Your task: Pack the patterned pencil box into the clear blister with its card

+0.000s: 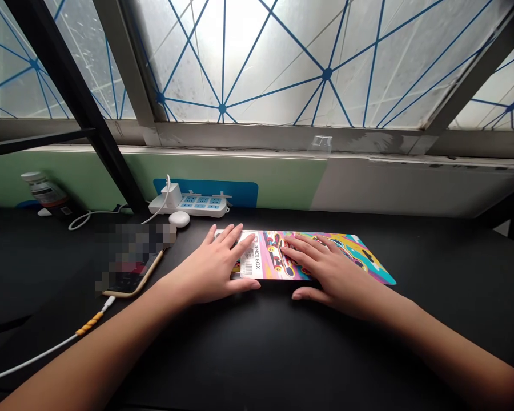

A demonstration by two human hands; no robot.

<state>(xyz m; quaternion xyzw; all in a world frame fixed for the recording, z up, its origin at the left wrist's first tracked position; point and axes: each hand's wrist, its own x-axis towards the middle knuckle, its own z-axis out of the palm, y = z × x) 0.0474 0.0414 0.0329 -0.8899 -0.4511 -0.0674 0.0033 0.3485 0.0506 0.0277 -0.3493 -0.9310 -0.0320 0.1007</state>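
Open, flat, fingers spread: left hand (209, 268) and right hand (329, 274) atop a long, flat, pink-and-yellow printed pencil box (268, 268), seemingly steadying it on the matte black tabletop (432, 291), no grip

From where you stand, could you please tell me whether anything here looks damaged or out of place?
The white charging cable has a yellow spiral wound near the phone, like a makeshift guard. The grey window frame looks scuffed. The pencil box packet under the left hand and right hand looks undamaged.
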